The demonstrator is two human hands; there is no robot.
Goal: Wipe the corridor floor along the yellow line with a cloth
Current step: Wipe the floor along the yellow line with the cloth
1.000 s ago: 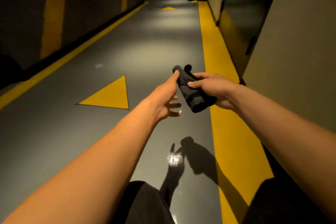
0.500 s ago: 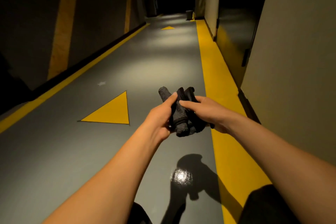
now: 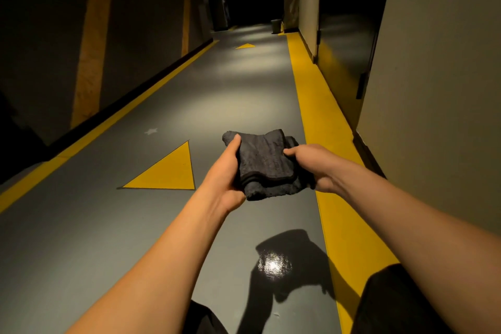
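A dark grey folded cloth (image 3: 267,164) is held in the air in front of me, above the grey corridor floor (image 3: 225,95). My left hand (image 3: 226,171) grips its left edge, thumb on top. My right hand (image 3: 315,167) grips its right edge, fingers curled underneath. The wide yellow line (image 3: 320,106) runs along the right wall, just right of the cloth. Both forearms reach forward from the bottom of the view.
A yellow triangle (image 3: 168,172) is painted on the floor to the left; a second triangle (image 3: 245,46) lies farther ahead. A narrower yellow line (image 3: 113,119) follows the left wall. A small bin (image 3: 276,25) stands at the far end. A door (image 3: 344,57) is on the right.
The cloth was a bunched roll held mainly by my right hand; my left hand took hold of it and both hands spread it into a flat fold. The camera tilted up.
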